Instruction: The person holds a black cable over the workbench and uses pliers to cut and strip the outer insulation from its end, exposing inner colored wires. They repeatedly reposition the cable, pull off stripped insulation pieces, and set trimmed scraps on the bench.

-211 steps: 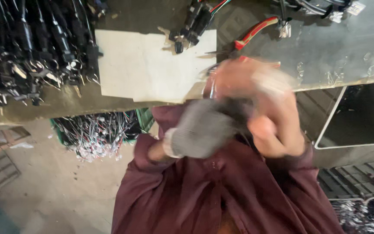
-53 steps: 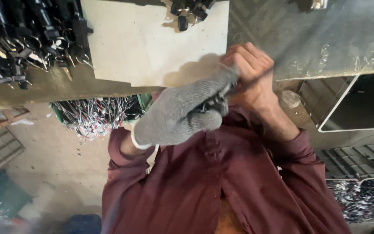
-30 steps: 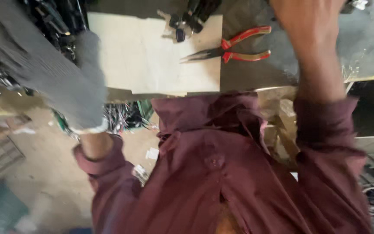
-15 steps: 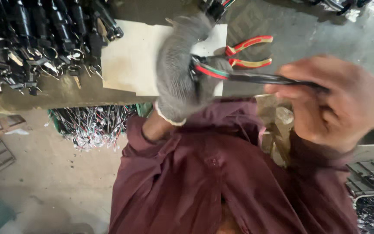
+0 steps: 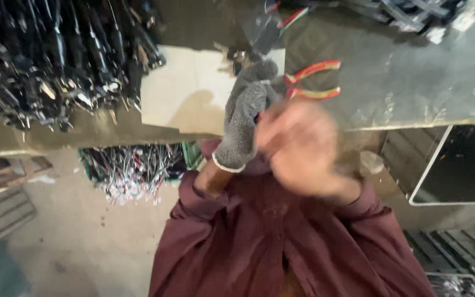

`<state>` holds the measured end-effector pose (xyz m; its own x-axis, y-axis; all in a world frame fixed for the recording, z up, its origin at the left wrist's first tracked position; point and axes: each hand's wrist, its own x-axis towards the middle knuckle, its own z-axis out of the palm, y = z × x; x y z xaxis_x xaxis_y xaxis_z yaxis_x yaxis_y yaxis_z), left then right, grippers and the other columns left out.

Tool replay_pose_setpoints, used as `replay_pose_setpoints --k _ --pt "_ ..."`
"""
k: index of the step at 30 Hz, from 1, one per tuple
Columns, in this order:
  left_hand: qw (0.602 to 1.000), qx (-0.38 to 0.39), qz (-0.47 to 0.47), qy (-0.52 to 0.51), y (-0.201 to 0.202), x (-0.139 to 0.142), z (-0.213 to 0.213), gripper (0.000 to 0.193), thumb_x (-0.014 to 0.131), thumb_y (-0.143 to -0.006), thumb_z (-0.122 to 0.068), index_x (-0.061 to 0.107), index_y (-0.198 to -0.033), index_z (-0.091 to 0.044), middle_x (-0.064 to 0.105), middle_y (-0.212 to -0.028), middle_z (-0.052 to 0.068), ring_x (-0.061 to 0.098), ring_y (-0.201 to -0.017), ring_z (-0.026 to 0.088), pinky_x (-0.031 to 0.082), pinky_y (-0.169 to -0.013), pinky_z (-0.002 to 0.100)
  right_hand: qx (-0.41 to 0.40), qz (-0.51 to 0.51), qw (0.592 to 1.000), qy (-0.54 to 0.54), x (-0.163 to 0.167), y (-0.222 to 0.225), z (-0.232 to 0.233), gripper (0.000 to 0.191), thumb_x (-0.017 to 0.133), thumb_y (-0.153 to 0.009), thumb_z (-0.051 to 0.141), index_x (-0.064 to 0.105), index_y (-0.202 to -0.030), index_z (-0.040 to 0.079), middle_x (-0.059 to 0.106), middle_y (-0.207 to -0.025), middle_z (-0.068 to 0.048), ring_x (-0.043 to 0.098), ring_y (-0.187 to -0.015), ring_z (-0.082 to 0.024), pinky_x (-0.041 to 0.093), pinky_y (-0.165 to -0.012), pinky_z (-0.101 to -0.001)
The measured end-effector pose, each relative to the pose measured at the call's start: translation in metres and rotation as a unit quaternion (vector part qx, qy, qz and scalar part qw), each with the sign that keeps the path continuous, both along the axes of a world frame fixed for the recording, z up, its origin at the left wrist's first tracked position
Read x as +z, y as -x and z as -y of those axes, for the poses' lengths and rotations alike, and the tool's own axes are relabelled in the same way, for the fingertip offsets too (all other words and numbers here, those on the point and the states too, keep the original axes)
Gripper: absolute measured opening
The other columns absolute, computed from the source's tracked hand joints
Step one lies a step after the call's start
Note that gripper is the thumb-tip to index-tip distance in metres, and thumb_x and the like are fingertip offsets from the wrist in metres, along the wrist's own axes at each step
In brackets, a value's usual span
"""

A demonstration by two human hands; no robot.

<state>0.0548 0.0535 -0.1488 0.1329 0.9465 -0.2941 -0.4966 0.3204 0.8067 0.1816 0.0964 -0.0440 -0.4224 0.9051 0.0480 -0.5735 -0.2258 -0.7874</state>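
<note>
My left hand, in a grey knit glove, is raised in front of my chest with its fingers curled shut around a thin cable; only a bit of red sheath shows at the glove's edge. My bare right hand is pressed close against the glove's right side. Motion blurs it, so its grip cannot be made out. Both hands hover just in front of the bench edge, above my maroon shirt. Red-handled pliers lie on the bench just beyond the hands.
A pale cardboard sheet lies on the metal bench. Several black cables with connectors are piled at the left. A crate of tangled wires sits under the bench. At the right stands a dark white-rimmed bin.
My hands were apart with a cable stretched between them half a second ago. They have come together in front of my chest, and the right hand is moving fast.
</note>
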Motion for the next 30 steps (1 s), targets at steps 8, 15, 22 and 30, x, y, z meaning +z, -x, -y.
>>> replay_pose_setpoints --k 8,15,22,30 --pt "0.965 -0.065 -0.240 -0.080 0.022 -0.059 0.028 0.035 0.064 -0.104 -0.024 0.059 -0.132 -0.004 0.066 -0.120 0.003 0.062 -0.105 0.015 0.053 -0.090 0.034 0.023 0.428 0.785 -0.447 0.002 -0.034 0.006 0.014 0.066 -0.099 0.012 0.064 -0.106 0.001 0.060 -0.075 -0.006 0.060 -0.061 -0.022 0.046 -0.056 -0.0368" --pt "0.862 -0.118 -0.467 -0.157 0.029 -0.031 0.053 0.023 0.064 -0.100 -0.023 0.061 -0.119 -0.009 0.070 -0.107 0.006 0.067 -0.095 0.021 0.055 -0.082 0.038 -0.011 0.484 0.756 -0.441 -0.025 -0.031 -0.005 0.025 0.071 -0.088 0.007 0.066 -0.111 -0.002 0.062 -0.089 -0.013 0.061 -0.078 -0.035 0.049 -0.071 -0.0457" --pt "0.795 0.062 -0.456 -0.395 -0.027 0.059 0.029 0.024 0.056 -0.103 -0.019 0.055 -0.123 -0.005 0.071 -0.107 0.009 0.070 -0.096 0.024 0.055 -0.081 0.039 0.073 0.108 0.969 -0.208 0.018 -0.050 -0.013 0.028 0.066 -0.095 0.034 0.057 -0.086 0.008 0.063 -0.089 -0.007 0.063 -0.088 -0.025 0.049 -0.079 -0.0422" --pt "0.937 -0.266 -0.116 -0.196 -0.030 0.079 0.023 0.024 0.061 -0.100 -0.024 0.065 -0.115 -0.006 0.075 -0.095 0.006 0.074 -0.090 0.020 0.058 -0.082 0.031 0.218 0.040 0.965 -0.143 0.032 -0.136 -0.038 0.021 0.065 -0.096 0.029 0.054 -0.081 0.020 0.062 -0.078 0.005 0.064 -0.078 -0.017 0.047 -0.081 -0.0425"
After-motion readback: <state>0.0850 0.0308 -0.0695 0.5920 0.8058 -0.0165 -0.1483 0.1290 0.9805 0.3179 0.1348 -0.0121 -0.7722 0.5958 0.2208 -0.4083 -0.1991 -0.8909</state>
